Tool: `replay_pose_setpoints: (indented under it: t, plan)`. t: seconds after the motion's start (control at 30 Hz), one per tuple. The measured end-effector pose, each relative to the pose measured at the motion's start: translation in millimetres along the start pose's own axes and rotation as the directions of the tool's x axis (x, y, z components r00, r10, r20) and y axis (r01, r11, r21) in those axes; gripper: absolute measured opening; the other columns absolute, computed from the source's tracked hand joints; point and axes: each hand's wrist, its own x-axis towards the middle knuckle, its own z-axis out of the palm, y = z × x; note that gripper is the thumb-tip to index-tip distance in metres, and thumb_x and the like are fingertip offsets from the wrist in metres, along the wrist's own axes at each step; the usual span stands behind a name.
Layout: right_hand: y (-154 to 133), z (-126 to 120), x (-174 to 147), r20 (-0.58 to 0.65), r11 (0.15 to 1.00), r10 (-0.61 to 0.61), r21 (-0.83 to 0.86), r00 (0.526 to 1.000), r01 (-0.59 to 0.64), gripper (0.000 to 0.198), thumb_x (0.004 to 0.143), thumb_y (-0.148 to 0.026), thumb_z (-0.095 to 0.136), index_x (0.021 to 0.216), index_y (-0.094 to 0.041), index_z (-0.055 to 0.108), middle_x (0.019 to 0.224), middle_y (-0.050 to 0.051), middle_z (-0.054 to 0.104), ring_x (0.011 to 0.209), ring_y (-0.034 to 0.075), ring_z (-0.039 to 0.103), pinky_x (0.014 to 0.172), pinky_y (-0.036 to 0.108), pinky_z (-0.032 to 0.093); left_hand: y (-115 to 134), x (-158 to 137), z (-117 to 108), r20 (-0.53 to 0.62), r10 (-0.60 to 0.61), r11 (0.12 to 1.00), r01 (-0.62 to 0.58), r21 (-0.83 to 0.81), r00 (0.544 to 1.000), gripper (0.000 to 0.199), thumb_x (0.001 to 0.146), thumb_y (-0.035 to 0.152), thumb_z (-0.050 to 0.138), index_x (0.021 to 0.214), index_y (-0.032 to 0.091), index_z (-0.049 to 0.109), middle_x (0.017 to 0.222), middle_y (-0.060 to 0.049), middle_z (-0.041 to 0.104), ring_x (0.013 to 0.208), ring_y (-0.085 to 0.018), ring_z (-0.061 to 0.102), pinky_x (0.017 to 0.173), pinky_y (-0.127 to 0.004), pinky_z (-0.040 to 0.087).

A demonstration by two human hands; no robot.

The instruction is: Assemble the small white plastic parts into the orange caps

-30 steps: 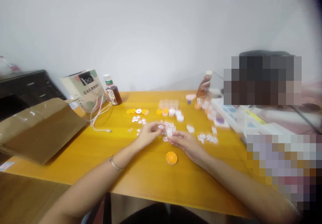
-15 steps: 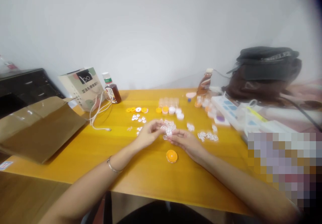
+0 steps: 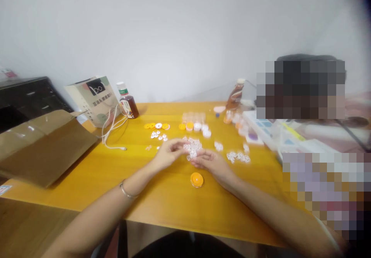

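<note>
Over the middle of the table my left hand [image 3: 170, 153] is closed in a pinch, its fingertips at a small white openwork piece [image 3: 187, 147]. My right hand [image 3: 213, 164] comes from the other side, thumb and fingers pinched on another small white openwork piece [image 3: 192, 154]. The two hands nearly meet, and a loose pile of such pieces [image 3: 197, 143] lies just behind them, partly hidden by the fingers. Closer to me on the table is a round orange part [image 3: 197, 179] with a raised centre. Blur hides the finer shapes.
Orange and white discs [image 3: 158, 126], small white parts [image 3: 156, 135] and round caps [image 3: 197, 126] lie behind the hands. More openwork pieces [image 3: 239, 157] are at right. A cardboard sheet [image 3: 49, 146], paper bag [image 3: 98, 99], cable [image 3: 108, 132] and bottles [image 3: 127, 103] stand around the table [image 3: 162, 207].
Both hands stay at the white pieces; the fingers have shifted only slightly. The whole view has moved a little to the left. The orange part remains in its place.
</note>
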Motion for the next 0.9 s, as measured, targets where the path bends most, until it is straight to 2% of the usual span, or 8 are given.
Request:
replay_pose_setpoints:
  t: [0.1, 0.17, 0.27, 0.33, 0.4, 0.73, 0.9]
  plan:
    - [1.6, -0.9, 0.7, 0.008, 1.000, -0.018, -0.016, 1.000, 0.018, 0.031, 0.055, -0.028, 0.076, 0.074, -0.017, 0.055, 0.071, 0.001, 0.070, 0.068, 0.013, 0.065, 0.072, 0.028, 0.049, -1.3, -2.1, 1.2, 0.006, -0.049, 0.998, 0.049, -0.031, 0.999, 0.033, 0.067, 0.025, 0.068, 0.096, 0.012, 0.060, 0.081, -0.006, 0.067, 0.065, -0.013, 0.063, 0.062, -0.023, 0.049]
    - [2.2, -1.1, 0.6, 0.014, 0.999, -0.028, -0.023, 1.000, 0.029, 0.030, 0.055, -0.028, 0.076, 0.074, -0.018, 0.056, 0.071, 0.001, 0.069, 0.069, 0.014, 0.065, 0.073, 0.029, 0.049, -2.5, -3.5, 1.4, 0.024, -0.020, 0.999, 0.021, -0.035, 1.000, 0.034, 0.067, 0.027, 0.068, 0.096, 0.011, 0.059, 0.074, -0.005, 0.067, 0.065, -0.014, 0.063, 0.064, -0.024, 0.050]
    - [2.4, -0.7, -0.1, 0.035, 0.999, -0.025, -0.022, 0.999, 0.026, 0.029, 0.056, -0.028, 0.076, 0.075, -0.018, 0.056, 0.071, 0.000, 0.069, 0.067, 0.013, 0.065, 0.073, 0.029, 0.049, -4.3, -4.1, -0.1, 0.022, 0.153, 0.985, -0.155, 0.073, 0.988, 0.031, 0.067, 0.028, 0.069, 0.093, 0.013, 0.061, 0.074, -0.004, 0.064, 0.065, -0.012, 0.061, 0.066, -0.025, 0.049]
    - [2.7, -0.2, -0.5, 0.053, 1.000, -0.019, -0.012, 0.998, 0.020, 0.028, 0.057, -0.028, 0.076, 0.075, -0.018, 0.056, 0.071, 0.000, 0.069, 0.066, 0.012, 0.064, 0.073, 0.028, 0.049, -4.9, -3.7, -1.3, 0.035, 0.291, 0.940, -0.293, 0.175, 0.956, 0.029, 0.066, 0.028, 0.071, 0.090, 0.014, 0.064, 0.076, -0.004, 0.062, 0.066, -0.011, 0.057, 0.067, -0.024, 0.047]
    - [3.1, 0.3, -0.8, 0.064, 1.000, -0.021, -0.002, 0.998, 0.022, 0.029, 0.056, -0.028, 0.076, 0.075, -0.018, 0.056, 0.070, -0.001, 0.069, 0.065, 0.011, 0.064, 0.073, 0.027, 0.048, -5.0, -3.1, -2.1, 0.064, 0.365, 0.901, -0.370, 0.228, 0.929, 0.028, 0.065, 0.030, 0.071, 0.089, 0.015, 0.064, 0.078, -0.004, 0.060, 0.068, -0.011, 0.054, 0.067, -0.024, 0.046]
    - [2.9, 1.2, -1.7, 0.071, 0.999, -0.053, 0.006, 0.996, 0.053, 0.027, 0.056, -0.028, 0.076, 0.072, -0.018, 0.056, 0.065, -0.003, 0.067, 0.062, 0.010, 0.062, 0.071, 0.027, 0.048, -7.0, -1.6, -1.9, 0.147, 0.430, 0.853, -0.454, 0.257, 0.891, 0.028, 0.069, 0.031, 0.068, 0.091, 0.015, 0.063, 0.079, -0.004, 0.060, 0.073, -0.013, 0.055, 0.069, -0.025, 0.044]
    - [4.3, 0.6, -0.6, 0.088, 0.998, -0.061, 0.020, 0.994, 0.059, 0.025, 0.058, -0.028, 0.075, 0.072, -0.018, 0.056, 0.069, -0.002, 0.068, 0.063, 0.009, 0.062, 0.072, 0.027, 0.048, -7.2, -2.8, -1.5, 0.139, 0.444, 0.836, -0.465, 0.291, 0.885, 0.026, 0.071, 0.030, 0.066, 0.092, 0.015, 0.063, 0.077, -0.004, 0.060, 0.071, -0.012, 0.055, 0.067, -0.025, 0.044]
